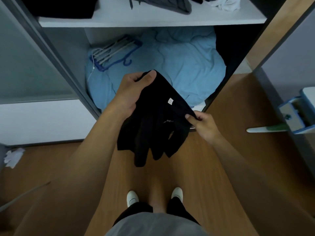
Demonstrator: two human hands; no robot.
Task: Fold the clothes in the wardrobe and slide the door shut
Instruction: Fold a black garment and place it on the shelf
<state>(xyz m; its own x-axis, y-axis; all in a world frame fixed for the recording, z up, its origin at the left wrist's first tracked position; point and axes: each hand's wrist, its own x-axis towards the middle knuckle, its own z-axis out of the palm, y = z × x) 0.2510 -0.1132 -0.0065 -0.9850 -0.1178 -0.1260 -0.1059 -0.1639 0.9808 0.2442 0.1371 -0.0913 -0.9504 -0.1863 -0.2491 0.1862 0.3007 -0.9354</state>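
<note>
A person stands facing the open wardrobe and holds a black garment in the air at the middle of the view, above the wooden floor. The left hand grips the garment's upper corner towards 11 o'clock, its thumb pressed on top of the cloth and its fingers curled beneath. The right hand, towards 3 o'clock of the garment, pinches the cloth's other edge between thumb and fingers. The cloth stretches in a slanting line between the two hands and hangs in loose folds towards 6 o'clock. A small white label shows on it near the upper edge. Behind the garment, at 12 o'clock, a rumpled light blue bedding fills the lower compartment of the wardrobe, and a bundle of hangers, blue and pale, lies on its 10 o'clock side. Above that runs a white shelf, which carries a dark pile at its 9 o'clock end, a grey garment in the middle and a crumpled white cloth at its 3 o'clock end. The sliding door stands at 9 o'clock of the opening. A crumpled white paper lies on the floor at 8 o'clock, and a blue and white box sits at 3 o'clock. At 6 o'clock two white shoes point towards the wardrobe.
</note>
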